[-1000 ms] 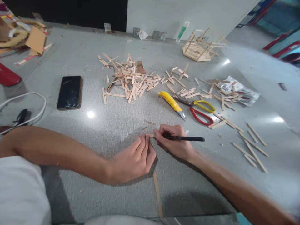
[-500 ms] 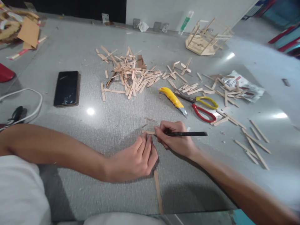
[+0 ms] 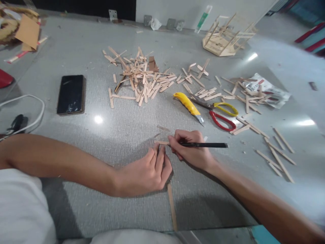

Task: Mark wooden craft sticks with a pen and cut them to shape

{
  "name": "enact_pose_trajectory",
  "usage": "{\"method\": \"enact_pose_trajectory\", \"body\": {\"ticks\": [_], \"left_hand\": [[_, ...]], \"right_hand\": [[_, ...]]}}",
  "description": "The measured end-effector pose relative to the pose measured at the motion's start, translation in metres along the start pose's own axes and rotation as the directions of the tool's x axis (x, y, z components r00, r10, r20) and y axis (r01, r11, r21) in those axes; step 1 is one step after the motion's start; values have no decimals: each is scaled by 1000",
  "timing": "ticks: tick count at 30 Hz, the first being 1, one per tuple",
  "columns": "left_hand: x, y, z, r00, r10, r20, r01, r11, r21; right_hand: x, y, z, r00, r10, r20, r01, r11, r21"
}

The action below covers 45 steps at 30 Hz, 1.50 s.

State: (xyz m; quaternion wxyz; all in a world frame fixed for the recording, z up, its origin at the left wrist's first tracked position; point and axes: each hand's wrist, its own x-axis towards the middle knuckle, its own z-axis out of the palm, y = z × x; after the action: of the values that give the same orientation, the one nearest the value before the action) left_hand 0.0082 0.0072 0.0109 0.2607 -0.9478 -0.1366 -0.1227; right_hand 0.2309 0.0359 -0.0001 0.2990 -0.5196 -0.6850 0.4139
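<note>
Short wooden stick (image 3: pixel 162 143), just below mid-frame, lies between the hands, right end hidden by fingers. Left hand (image 3: pixel 148 171): fingers bunched, tips at the stick; pinching or only pressing, cannot tell. Right hand (image 3: pixel 190 149) grips a black pen (image 3: pixel 207 145) in a writing hold, shaft sticking out to the right; tip not clear. Step in hand, judging by the hold: marking the stick. Next move calls for a steady stick under the left fingertips and light pen pressure, since the piece is thin and could slip.

Lone stick (image 3: pixel 172 206) lower centre. Yellow cutter (image 3: pixel 188 104) and scissors (image 3: pixel 211 106) right of centre, side by side, cutter blade exposed. Big stick pile (image 3: pixel 144 79) upper centre; more loose sticks at right, some by a wrapper (image 3: pixel 266 89). Phone (image 3: pixel 71 95) at left. Stick-built frame (image 3: pixel 220 49) upper right.

Surface: grey textured table (image 3: pixel 106 142), glare spots, small scraps. Room: pale panel (image 3: pixel 172 10) along top edge, dark section to its left; floor upper right, blurry.
</note>
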Motion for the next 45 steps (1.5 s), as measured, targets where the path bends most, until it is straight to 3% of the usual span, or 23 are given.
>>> {"method": "enact_pose_trajectory", "body": {"ticks": [29,41,45], "left_hand": [[0,-1,-2,1000,13,7,-13,1000,16],[-1,0,1,1000,4,5,-5,1000,13],[-2,0,0,1000,-3,8,3,1000,7]], "right_hand": [[2,-2,1,1000,31,8,-31,998,62],[2,-6,0,1000,11,12,-11,1000,11],[5,-8,-2,996,94,2,-94,990,102]]}}
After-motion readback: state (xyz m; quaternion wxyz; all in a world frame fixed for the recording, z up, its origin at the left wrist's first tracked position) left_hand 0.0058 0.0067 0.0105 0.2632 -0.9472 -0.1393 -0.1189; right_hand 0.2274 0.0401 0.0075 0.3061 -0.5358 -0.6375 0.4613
